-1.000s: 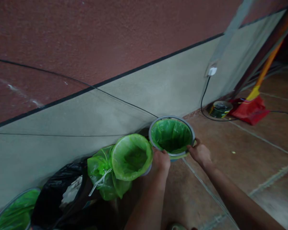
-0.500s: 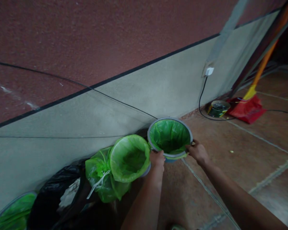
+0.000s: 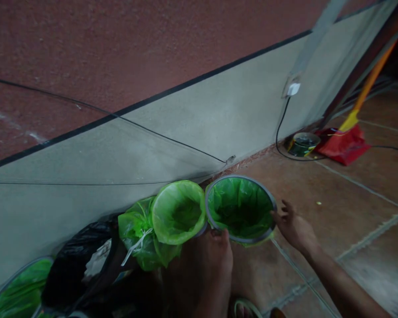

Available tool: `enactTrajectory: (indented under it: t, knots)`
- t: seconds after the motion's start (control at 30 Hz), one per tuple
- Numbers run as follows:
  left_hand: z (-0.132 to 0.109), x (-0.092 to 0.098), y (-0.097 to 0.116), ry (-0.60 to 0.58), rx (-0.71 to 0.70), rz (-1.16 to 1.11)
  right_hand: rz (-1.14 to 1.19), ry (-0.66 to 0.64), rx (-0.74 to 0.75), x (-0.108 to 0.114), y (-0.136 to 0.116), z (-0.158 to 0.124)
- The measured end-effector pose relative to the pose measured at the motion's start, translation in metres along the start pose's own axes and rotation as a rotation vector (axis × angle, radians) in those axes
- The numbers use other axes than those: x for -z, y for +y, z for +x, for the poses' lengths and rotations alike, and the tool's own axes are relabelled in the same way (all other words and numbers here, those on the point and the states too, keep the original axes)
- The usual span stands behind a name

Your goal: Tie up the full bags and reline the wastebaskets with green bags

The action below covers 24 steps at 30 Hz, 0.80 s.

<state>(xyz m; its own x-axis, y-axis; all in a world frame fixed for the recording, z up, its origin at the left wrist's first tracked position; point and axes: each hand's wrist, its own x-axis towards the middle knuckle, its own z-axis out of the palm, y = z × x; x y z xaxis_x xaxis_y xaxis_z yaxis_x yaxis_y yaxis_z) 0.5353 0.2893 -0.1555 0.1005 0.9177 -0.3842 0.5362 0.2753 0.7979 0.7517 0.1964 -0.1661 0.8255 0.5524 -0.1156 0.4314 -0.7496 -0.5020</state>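
Observation:
A round trash bin with a grey rim and a green plastic liner (image 3: 242, 207) stands on the floor near the wall. My right hand (image 3: 295, 227) is at the bin's right rim, with fingers spread and one fingertip at the edge. My left hand (image 3: 221, 251) is at the near left of the rim, its thumb apart from loosely bent fingers; it is dim and slightly blurred. Left of this bin stands a second bin with a lighter green liner (image 3: 179, 212) folded over its rim. A tied green bag (image 3: 139, 229) with a white string leans beside it.
A black bag (image 3: 76, 251) with white waste and another green-lined bin (image 3: 23, 287) lie farther left. To the right are a tin can (image 3: 303, 145), a red dustpan (image 3: 345, 145), an orange-handled broom (image 3: 373, 84) and a black cord (image 3: 278, 132). A foot (image 3: 243, 307) shows below.
The grey-rimmed bin has come away from the wall toward me, uncovering a cable end on the wall. My right hand's fingers have spread off the rim, and my left hand's hold has loosened.

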Motion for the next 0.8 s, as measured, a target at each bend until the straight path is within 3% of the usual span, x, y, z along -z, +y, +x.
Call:
enactTrajectory:
  t: [0.1,0.17,0.3,0.53,0.7,0.8]
  knots:
    - [0.007,0.012,0.027,0.091,-0.255,0.207,-0.087,0.08,0.21,0.009,-0.035,0.02]
    - [0.015,0.011,0.039,0.138,-0.413,0.336,-0.148,0.068,0.328,0.008,-0.058,0.035]
    - [0.036,0.0,0.041,0.045,-0.574,0.504,-0.244,0.011,0.402,-0.01,-0.079,0.06]
    - [0.056,-0.008,0.02,0.023,-0.604,0.616,-0.338,0.02,0.447,-0.035,-0.063,0.067]
    - [0.045,0.0,0.022,-0.018,-0.562,0.545,-0.306,0.014,0.397,-0.024,-0.066,0.064]
    - [0.024,0.004,0.013,0.031,-0.486,0.446,-0.247,-0.025,0.248,-0.012,-0.054,0.059]
